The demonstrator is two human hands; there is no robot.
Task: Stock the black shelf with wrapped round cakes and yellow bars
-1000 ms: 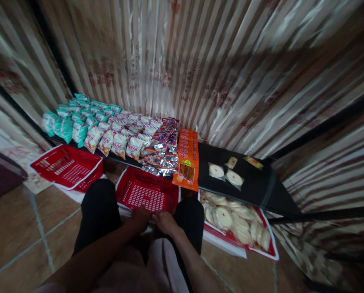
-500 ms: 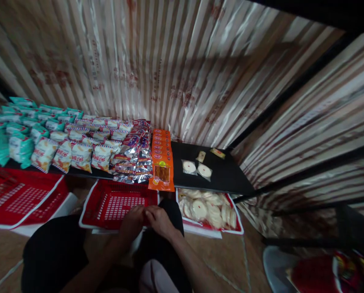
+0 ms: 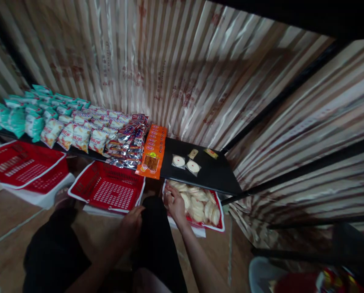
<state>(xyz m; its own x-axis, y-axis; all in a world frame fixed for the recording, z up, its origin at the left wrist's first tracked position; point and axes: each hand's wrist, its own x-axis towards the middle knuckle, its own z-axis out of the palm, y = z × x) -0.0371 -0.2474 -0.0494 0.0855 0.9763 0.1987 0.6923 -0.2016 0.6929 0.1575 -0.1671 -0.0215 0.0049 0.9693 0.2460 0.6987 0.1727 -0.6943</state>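
Observation:
My right hand (image 3: 175,202) is over the left rim of a red basket (image 3: 221,215) filled with round white wafers in clear packets (image 3: 197,205). Its fingers are bent and somewhat apart, and I see no packet held in them. My left hand (image 3: 133,221) rests against my knee with its fingers curled together; nothing shows in it. It is close to the front right corner of another red basket (image 3: 116,195), whose slotted floor is visible. Two wafer packets (image 3: 178,161) lie on the black shelf (image 3: 214,175) above, beside two small wrapped pieces (image 3: 193,154).
Rows of teal bags (image 3: 33,124), white snack bags (image 3: 81,136) and silver-red packets (image 3: 129,140) stand along the shelf. Orange packs (image 3: 153,152) overhang its front edge. A third red basket (image 3: 44,171) is at left. Black frame bars (image 3: 279,171) slant at right, above a grey tub (image 3: 256,274).
My hands have parted: the right moved rightward from my knee to the wafer basket, while the left stays at the knee. My view has shifted and tilted slightly.

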